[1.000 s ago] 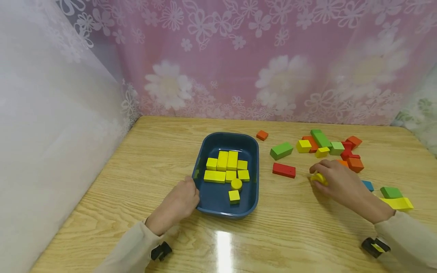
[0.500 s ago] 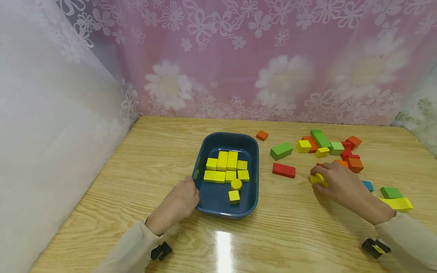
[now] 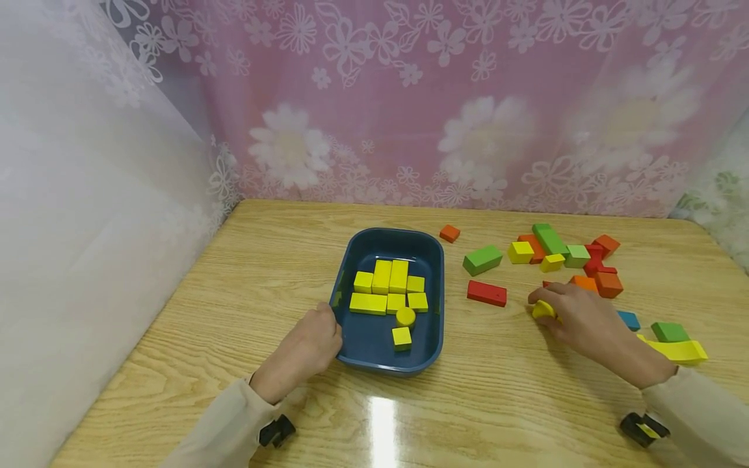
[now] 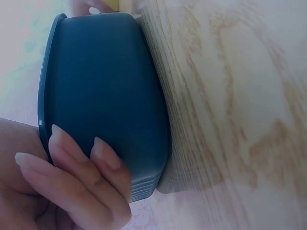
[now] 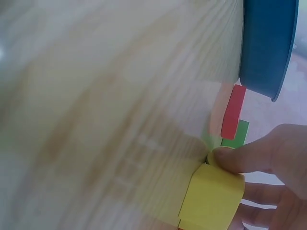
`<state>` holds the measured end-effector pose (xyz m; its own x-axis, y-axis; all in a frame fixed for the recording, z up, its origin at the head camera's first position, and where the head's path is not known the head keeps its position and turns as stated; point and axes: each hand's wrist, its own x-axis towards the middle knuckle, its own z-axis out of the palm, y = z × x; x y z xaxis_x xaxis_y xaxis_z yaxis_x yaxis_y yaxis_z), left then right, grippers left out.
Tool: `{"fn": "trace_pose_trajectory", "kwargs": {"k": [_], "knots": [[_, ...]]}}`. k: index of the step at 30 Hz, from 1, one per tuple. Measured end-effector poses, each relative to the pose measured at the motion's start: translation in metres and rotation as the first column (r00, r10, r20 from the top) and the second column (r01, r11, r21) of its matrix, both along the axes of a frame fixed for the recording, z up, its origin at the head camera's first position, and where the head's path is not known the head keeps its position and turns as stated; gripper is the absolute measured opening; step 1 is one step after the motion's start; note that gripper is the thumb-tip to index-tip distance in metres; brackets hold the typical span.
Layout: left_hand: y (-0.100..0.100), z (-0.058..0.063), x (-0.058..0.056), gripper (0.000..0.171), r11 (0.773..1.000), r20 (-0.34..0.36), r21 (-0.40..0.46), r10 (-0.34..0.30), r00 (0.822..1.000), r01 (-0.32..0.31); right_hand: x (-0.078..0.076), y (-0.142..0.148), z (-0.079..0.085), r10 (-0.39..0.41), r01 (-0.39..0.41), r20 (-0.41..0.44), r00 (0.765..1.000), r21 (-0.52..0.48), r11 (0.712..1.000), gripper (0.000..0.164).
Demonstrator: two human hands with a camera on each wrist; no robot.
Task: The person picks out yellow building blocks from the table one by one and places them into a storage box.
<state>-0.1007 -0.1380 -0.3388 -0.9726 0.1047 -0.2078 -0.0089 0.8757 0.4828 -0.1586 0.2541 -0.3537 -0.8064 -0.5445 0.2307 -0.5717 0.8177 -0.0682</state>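
Observation:
My left hand (image 3: pixel 307 341) grips the left rim of a dark blue plastic tub (image 3: pixel 440 325). In the left wrist view its fingers (image 4: pixel 79 187) lie against the tub's outer wall (image 4: pixel 105 86). Several yellow blocks (image 3: pixel 368 303) and a yellow cylinder (image 3: pixel 406 317) lie inside the tub. To the right, my right hand (image 3: pixel 585 325) pinches a rounded yellow block (image 3: pixel 543 309) at the tabletop. In the right wrist view the thumb (image 5: pixel 240 157) presses that rounded piece, with a larger yellow block (image 5: pixel 213 196) beside it; whether the fingers hold both is hidden.
A red block (image 3: pixel 487 293) and a green block (image 3: pixel 482 260) lie between tub and right hand. Behind that hand are scattered red, orange, green and yellow blocks (image 3: pixel 521 252). A yellow curved piece (image 3: pixel 679 351) lies near the right wrist. A pink curtain (image 3: pixel 374 130) hangs behind the table.
The right hand has shifted slightly and the rounded yellow block has turned a little in its fingers. The left hand and the tub stay put.

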Motion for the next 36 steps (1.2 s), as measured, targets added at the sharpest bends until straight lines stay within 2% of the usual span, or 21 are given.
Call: {"fn": "trace_pose_trajectory", "kwargs": {"k": [6, 13, 18, 24, 36], "knots": [[0.000, 0.000, 0.000, 0.023, 1.000, 0.009, -0.006, 0.004, 1.000, -0.004, 0.000, -0.002, 0.000, 0.003, -0.003, 0.000, 1.000, -0.006, 1.000, 0.031], [0.001, 0.001, -0.001, 0.023, 1.000, 0.030, -0.013, 0.018, 0.999, -0.017, -0.003, -0.017, 0.005, 0.058, -0.060, -0.030, 0.998, -0.061, 0.996, 0.030], [0.002, 0.000, -0.001, 0.025, 0.999, 0.054, -0.005, 0.034, 0.998, -0.033, -0.007, -0.039, 0.011, 0.088, -0.099, -0.089, 0.992, -0.124, 0.987, 0.030], [0.003, -0.001, -0.001, 0.022, 1.000, 0.025, -0.013, 0.019, 1.000, -0.018, -0.014, -0.072, 0.025, 0.127, -0.151, -0.137, 0.982, -0.180, 0.972, 0.030], [0.002, -0.002, -0.001, 0.020, 0.999, 0.000, -0.044, 0.016, 1.000, -0.016, -0.016, -0.132, 0.036, 0.227, -0.247, -0.106, 0.968, -0.232, 0.941, 0.026]]}}
